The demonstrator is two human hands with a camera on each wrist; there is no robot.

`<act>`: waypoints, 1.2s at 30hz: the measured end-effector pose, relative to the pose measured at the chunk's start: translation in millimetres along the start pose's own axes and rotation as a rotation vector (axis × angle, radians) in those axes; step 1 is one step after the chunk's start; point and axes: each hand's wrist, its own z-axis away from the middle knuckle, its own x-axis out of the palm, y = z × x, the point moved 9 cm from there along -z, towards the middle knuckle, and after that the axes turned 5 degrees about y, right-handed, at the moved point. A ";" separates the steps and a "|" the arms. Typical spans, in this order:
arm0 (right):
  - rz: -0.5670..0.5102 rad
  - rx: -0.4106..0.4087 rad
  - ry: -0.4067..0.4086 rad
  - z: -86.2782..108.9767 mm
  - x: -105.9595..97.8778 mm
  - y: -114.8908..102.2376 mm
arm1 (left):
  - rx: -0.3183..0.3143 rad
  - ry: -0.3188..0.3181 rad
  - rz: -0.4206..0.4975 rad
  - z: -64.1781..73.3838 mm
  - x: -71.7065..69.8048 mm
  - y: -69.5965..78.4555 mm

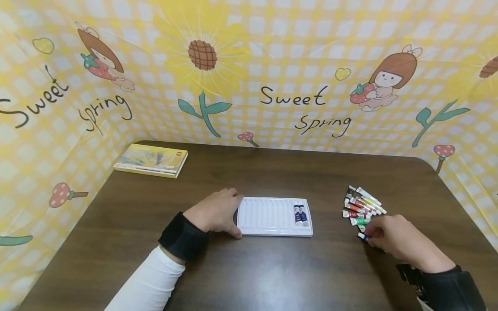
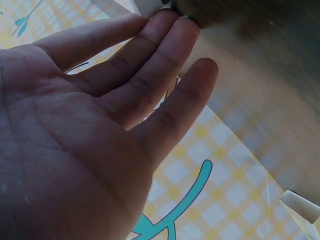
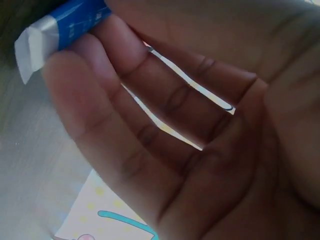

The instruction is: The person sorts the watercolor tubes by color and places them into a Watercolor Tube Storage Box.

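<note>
A white ridged plastic tray [image 1: 266, 216] lies on the table, with two dark blue-purple paint tubes [image 1: 301, 215] side by side in its right end. My left hand [image 1: 218, 211] rests at the tray's left end, thumb by the near corner. In the left wrist view its fingers [image 2: 145, 85] are extended, tips at a white edge. To the right, my right hand [image 1: 398, 239] pinches a small blue paint tube [image 3: 82, 22] with a silver-white crimped end. This tube is beside the near end of a fanned pile of paint tubes [image 1: 359, 207] in several colours; the hand partly covers it.
A yellow box [image 1: 149, 160] lies at the back left of the brown wooden table [image 1: 256, 268]. Yellow checked cloth [image 1: 295, 43] with printed flowers, figures and words rises along the back and both sides.
</note>
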 end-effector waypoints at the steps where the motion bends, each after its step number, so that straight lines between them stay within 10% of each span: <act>1: 0.002 0.006 -0.005 -0.5 0.0 0.1 | -0.002 0.001 0.002 0.2 0.1 -0.4; 15: 0.014 0.022 -0.019 -2.3 1.5 -2.3 | -0.012 -0.022 -0.006 0.8 2.1 -2.5; 36: 0.065 -0.185 0.167 -14.9 -1.4 -56.0 | 0.017 0.012 -0.002 1.9 1.3 -1.6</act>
